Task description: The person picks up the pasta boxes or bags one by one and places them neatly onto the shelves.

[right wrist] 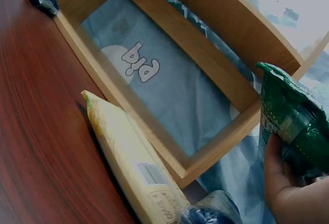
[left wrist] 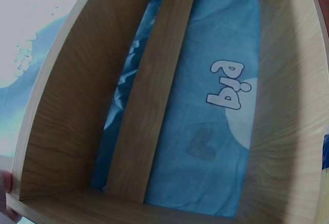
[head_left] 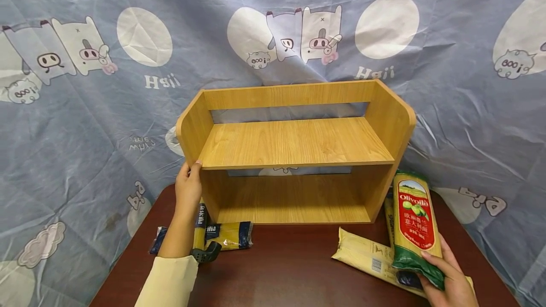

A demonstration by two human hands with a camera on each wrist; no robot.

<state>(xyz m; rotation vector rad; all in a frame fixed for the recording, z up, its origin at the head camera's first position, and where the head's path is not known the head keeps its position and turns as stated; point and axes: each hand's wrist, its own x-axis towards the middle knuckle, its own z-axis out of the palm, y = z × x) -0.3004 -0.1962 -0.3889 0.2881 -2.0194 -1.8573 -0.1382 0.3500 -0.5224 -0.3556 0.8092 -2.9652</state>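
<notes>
A two-tier wooden shelf [head_left: 294, 143] stands against the cloth backdrop. My left hand [head_left: 188, 186] grips the front edge of its left side panel, about level with the middle board. In the left wrist view only a bit of those fingers [left wrist: 7, 183] shows at the corner. On the right, my right hand [head_left: 450, 276] holds the lower green end of an Olivoilà spaghetti pack [head_left: 415, 221], its red label facing up. The right wrist view shows the thumb [right wrist: 275, 167] pressed along the green wrapper [right wrist: 293, 116]. Below it lies a pale yellow pasta pack [head_left: 364, 252].
Blue-and-yellow pasta packs [head_left: 232, 235] lie by the shelf's lower left corner, partly behind my left forearm. Another pack [head_left: 389, 217] shows behind the held one. Everything rests on a dark red-brown table [head_left: 290, 269]; a printed blue cloth [head_left: 85, 155] hangs behind.
</notes>
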